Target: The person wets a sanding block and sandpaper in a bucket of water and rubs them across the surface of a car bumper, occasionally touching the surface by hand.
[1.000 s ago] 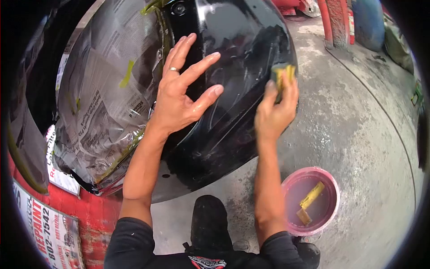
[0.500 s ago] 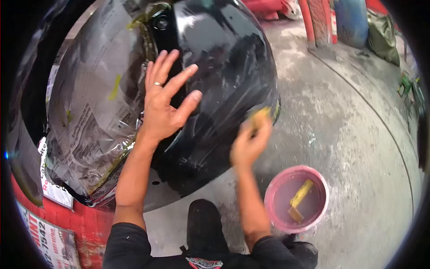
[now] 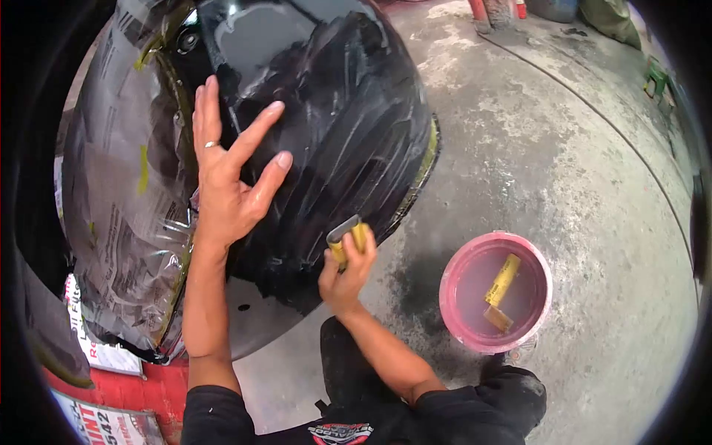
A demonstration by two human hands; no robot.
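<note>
Fingers of the right hand (image 3: 345, 273) are curled tight around a yellow block (image 3: 348, 237) with a grey face, thumb on one side and the rest wrapped over the other. The block is pressed against the lower edge of the black panel (image 3: 334, 111), just above the knuckles. The left hand (image 3: 231, 172) is up and to the left of it, well apart from the block. It holds nothing, and its fingers are spread wide with the heel of the palm against the same glossy surface and a ring (image 3: 211, 144) on one finger. The panel is wet and streaked between the two hands.

Newspaper (image 3: 119, 200) covers the part to the left of the left wrist, with strips of yellow-green tape along its edge. To the right of the right forearm a pink bucket (image 3: 452, 304) stands on the concrete floor (image 3: 564, 148) – near the block, not touching it – holding water and a yellow strip (image 3: 503, 279) that leans inside.
</note>
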